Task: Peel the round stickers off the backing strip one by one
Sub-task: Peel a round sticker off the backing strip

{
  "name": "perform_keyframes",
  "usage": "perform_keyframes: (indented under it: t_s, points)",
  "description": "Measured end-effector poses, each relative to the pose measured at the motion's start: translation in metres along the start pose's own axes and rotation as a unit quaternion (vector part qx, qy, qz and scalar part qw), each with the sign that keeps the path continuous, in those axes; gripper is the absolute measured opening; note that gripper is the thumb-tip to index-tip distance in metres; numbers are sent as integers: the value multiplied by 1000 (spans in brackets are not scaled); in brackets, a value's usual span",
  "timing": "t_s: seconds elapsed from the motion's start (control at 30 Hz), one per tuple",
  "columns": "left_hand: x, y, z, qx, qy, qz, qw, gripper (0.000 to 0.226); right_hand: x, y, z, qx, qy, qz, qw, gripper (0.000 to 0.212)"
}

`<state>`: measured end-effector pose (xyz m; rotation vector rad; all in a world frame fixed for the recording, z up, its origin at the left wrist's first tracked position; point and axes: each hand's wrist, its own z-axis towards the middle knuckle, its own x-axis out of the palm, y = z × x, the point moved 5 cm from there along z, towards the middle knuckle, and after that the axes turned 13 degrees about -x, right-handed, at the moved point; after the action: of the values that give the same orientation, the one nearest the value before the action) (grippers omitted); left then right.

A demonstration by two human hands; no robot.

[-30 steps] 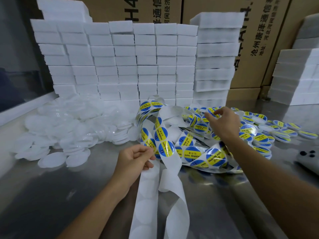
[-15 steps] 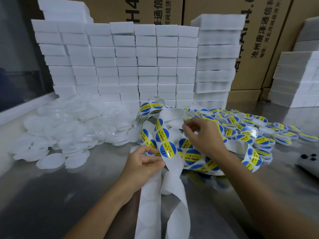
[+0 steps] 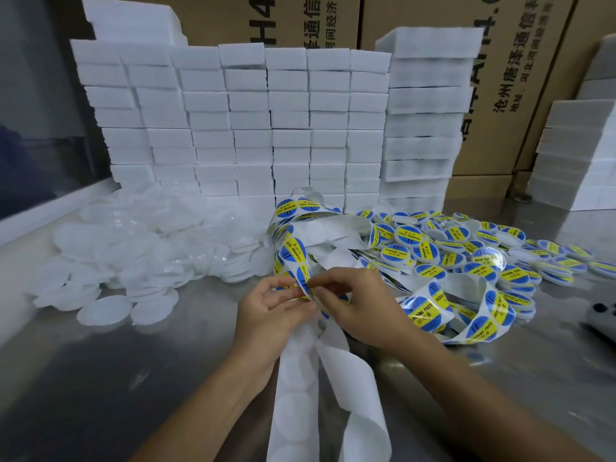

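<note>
Both hands meet over the steel tabletop (image 3: 100, 378). The left hand (image 3: 270, 315) pinches the backing strip (image 3: 300, 395), whose bare tail runs lengthwise toward the person. The right hand (image 3: 363, 305) pinches at the next round sticker (image 3: 305, 278), right between the two thumbs, looks like. The sticker-laden strip climbs up and away beyond the fingers, so the peel should pull rightward.

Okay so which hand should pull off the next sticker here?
Probably the right hand: its fingertips already meet the blue-and-yellow round sticker at the bend, while the left hand pinches the white paper backing strip.
</note>
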<state>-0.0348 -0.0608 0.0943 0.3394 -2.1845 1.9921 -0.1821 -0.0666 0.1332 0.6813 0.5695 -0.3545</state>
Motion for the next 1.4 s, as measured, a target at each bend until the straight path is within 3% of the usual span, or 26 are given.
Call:
perform_keyframes:
  t_s: [0.2, 0.43, 0.77, 0.87, 0.97, 1.07, 1.2, 1.3, 1.4]
  points:
    - [-5, 3, 4, -46, -31, -79, 995, 33, 3, 13, 0, -67, 3, -57, 996, 21]
    - [-5, -1, 3, -60, -3, -152, 986, 27, 1, 21, -3, -132, -41, -126, 982, 19]
    - [-5, -9, 3, -15, -13, -78, 997, 17, -1, 28, -3, -162, -72, -163, 971, 9]
    - [-9, -7, 5, -7, -35, -42, 998, 18, -3, 22, -3, -112, -93, -110, 983, 5]
    - [-16, -6, 7, 6, -74, -8, 997, 18, -12, 8, -3, 7, -161, -18, 987, 6]
    - [-24, -6, 9, 14, -107, 10, 994, 14, -21, -5, -4, 120, -225, 126, 958, 10]
    - [-28, -7, 11, 58, -128, 106, 984, 17, -12, -7, -4, 167, -235, 302, 909, 4]
    - [-25, -15, 9, 139, -142, 276, 941, 23, 3, -5, -5, 179, -210, 351, 895, 6]
    - [-38, -29, 6, 189, -214, 390, 875, 14, 7, -4, -5, 182, -210, 391, 877, 7]
